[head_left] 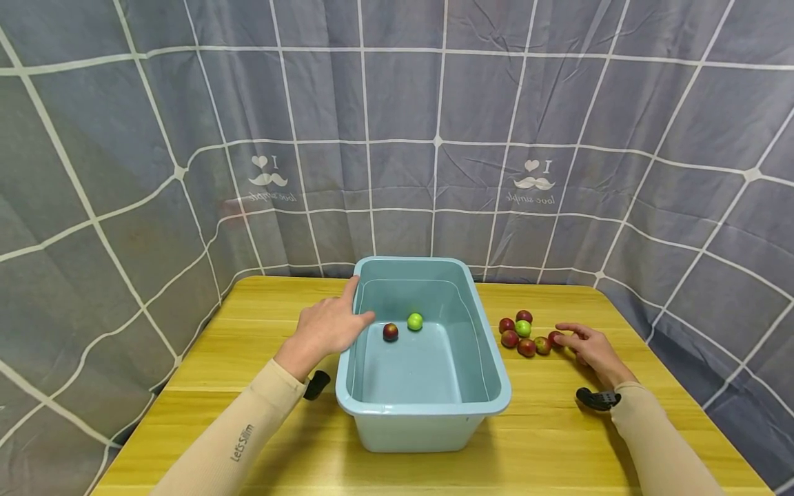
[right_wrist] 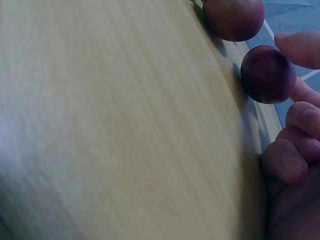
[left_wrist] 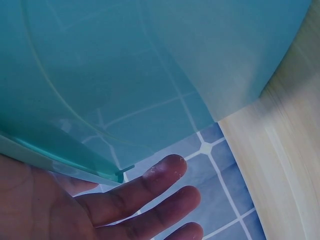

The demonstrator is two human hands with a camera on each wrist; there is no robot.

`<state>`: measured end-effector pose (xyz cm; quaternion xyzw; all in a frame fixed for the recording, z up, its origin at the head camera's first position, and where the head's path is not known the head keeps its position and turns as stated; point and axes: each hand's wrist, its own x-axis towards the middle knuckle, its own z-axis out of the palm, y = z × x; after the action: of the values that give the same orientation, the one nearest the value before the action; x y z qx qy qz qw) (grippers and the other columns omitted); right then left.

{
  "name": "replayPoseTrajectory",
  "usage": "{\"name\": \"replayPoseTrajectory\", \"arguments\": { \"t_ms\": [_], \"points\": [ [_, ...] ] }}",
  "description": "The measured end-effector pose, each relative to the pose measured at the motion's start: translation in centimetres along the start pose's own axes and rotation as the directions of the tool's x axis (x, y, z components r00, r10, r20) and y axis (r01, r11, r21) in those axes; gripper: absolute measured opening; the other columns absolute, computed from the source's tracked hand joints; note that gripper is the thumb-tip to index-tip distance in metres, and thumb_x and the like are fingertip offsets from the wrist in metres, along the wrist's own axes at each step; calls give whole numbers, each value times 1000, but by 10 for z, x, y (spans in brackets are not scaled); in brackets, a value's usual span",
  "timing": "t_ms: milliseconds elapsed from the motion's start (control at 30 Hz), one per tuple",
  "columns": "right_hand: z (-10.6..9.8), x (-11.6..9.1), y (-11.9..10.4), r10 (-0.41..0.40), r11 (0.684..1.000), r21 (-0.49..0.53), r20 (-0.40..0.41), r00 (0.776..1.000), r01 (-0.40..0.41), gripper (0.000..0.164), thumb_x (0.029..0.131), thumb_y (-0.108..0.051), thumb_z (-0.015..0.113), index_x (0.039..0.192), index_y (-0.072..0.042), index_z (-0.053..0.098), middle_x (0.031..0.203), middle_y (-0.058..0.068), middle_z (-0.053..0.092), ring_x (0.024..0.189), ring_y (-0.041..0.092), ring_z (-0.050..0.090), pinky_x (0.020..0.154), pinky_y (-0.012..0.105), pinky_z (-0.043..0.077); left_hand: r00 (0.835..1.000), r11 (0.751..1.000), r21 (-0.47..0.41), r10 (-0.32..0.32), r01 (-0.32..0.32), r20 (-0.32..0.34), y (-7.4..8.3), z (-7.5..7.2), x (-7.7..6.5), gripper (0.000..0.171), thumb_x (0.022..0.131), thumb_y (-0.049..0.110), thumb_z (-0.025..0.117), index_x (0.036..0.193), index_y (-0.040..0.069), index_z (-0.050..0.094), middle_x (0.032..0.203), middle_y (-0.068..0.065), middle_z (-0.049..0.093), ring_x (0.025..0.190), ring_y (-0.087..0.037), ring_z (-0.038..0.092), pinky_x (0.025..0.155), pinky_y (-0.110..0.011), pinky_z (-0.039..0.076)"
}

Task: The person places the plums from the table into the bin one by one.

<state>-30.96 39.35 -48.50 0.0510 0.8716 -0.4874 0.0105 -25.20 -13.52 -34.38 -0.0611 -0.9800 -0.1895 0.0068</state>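
In the head view, our left grip (head_left: 329, 324) rests on the left rim of the tub (head_left: 422, 408). A red fruit (head_left: 390, 333) and a green fruit (head_left: 415, 322) lie inside the tub; other fruits (head_left: 526, 348) sit right of it on the bench (head_left: 546, 427), our right grip (head_left: 591, 351) at the outermost fruit (head_left: 552, 337). Picking that up seems the step in hand.

In the left wrist view, our fingers (left_wrist: 159, 174) are loosely straight beside the tub.

In the right wrist view, we cannot tell whether the pinch is closed; the next move calls for securing it.
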Motion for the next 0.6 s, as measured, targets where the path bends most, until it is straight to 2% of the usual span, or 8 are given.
{"name": "replayPoseTrajectory", "arguments": {
  "t_ms": [267, 600],
  "points": [
    [2, 1, 1, 20, 999, -42, 6, 1000, -19, 72, 92, -51, 69, 142, -3, 54, 101, -6, 58, 88, 14, 48, 68, 26, 41, 1000, 1000, -4, -1, 1, 0, 0, 0, 0, 85, 94, 56, 48, 163, 21, 13, 93, -8, 68, 75, -22, 61, 57, -37, 42],
    [2, -2, -2, 28, 999, -27, -4, 1000, -29, 70, 90, -50, 71, 138, -1, 57, 93, -6, 57, 76, 12, 49, 62, 26, 40, 1000, 1000, -6, 2, -2, -2, -1, 0, -1, 85, 94, 56, 48, 163, 21, 13, 96, -9, 69, 76, -23, 61, 57, -37, 42]
  ]
}}
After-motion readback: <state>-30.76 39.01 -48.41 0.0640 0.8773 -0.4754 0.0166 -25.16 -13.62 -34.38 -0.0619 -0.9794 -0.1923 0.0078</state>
